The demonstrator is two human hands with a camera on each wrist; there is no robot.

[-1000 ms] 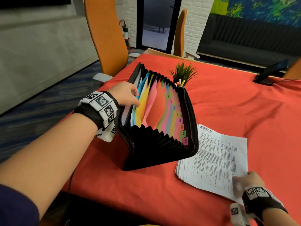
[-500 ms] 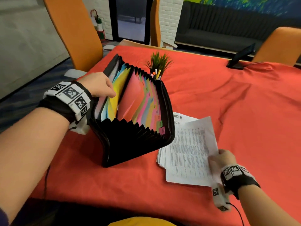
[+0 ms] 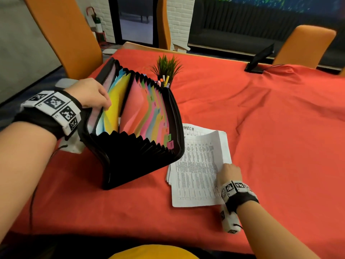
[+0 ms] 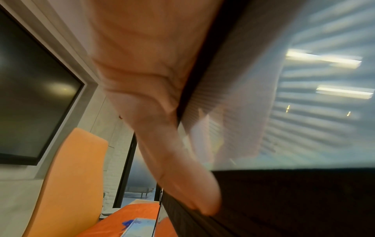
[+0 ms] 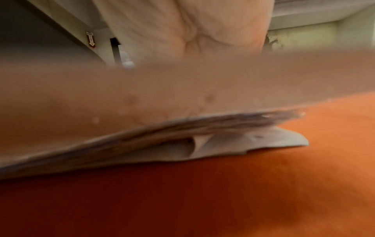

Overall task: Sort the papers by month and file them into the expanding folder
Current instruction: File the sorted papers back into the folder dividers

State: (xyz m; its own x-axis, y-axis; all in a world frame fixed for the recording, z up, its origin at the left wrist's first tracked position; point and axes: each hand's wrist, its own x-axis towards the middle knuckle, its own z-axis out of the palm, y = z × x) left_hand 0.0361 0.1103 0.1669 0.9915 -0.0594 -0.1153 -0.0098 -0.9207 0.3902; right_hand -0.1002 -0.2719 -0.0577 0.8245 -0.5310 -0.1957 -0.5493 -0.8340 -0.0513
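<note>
Red cloth covers the desk (image 3: 261, 146) where the black expanding folder (image 3: 138, 161) stands fanned open. Her left hand (image 3: 89, 94) grips its front dividers apart; her right hand (image 3: 228, 173) pinches the top sheet (image 3: 197, 171) of the papers beside it.

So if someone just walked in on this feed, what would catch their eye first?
Probably the black expanding folder, fanned open on the red tablecloth with its bright coloured dividers showing, the left hand holding its front pockets apart. Just right of it lies the stack of papers, whose top sheet the right hand grips at its edge.
</note>
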